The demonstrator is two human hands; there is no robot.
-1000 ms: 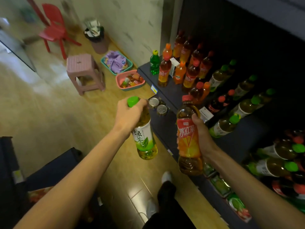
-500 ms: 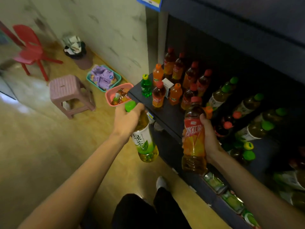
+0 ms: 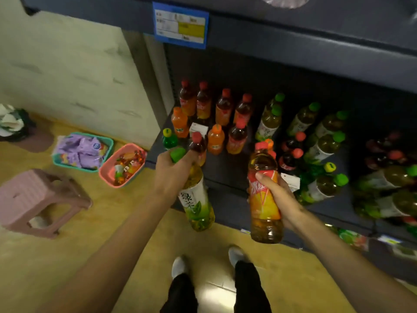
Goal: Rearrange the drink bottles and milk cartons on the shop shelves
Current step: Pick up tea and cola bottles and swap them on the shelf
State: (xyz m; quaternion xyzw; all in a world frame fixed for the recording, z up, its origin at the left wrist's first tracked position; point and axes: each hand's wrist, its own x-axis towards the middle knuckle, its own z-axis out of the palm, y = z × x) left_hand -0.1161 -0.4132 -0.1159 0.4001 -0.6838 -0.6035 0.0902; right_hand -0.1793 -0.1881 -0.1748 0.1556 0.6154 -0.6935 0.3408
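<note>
mid-restock at a shop shelf, both hands loaded. nearest the camera: two bare forearms and a pair of pale shoes (image 3: 235, 256) on yellow floor tiles (image 3: 126, 222). left hand (image 3: 172, 171) wrapped round the neck and shoulder of a green tea bottle (image 3: 198, 204), green cap poking out above the fingers, base hanging tilted over the floor just before the shelf edge. right hand (image 3: 277, 195) closed round the label of a red tea bottle (image 3: 264, 199), upright, red cap level with the goods behind. neither bottle set down yet.

judged from this: carrying step, with placement next. calls for sorting by kind, red tea toward the red-capped row (image 3: 216, 105) at the back left, green tea toward the green-capped bottles (image 3: 316, 141) on the right, some of them lying over. care needed, since the shelf board (image 3: 225, 168) is crowded and a nudge could topple neighbours.

further off: a small white carton (image 3: 198, 129) among orange bottles, a blue price tag (image 3: 180, 24) on the upper shelf lip. on the floor at left, a pink stool (image 3: 33, 199), a pink basket (image 3: 123, 166) and a teal basket (image 3: 83, 152) of packets, a bin (image 3: 15, 125) against a pale wall.
</note>
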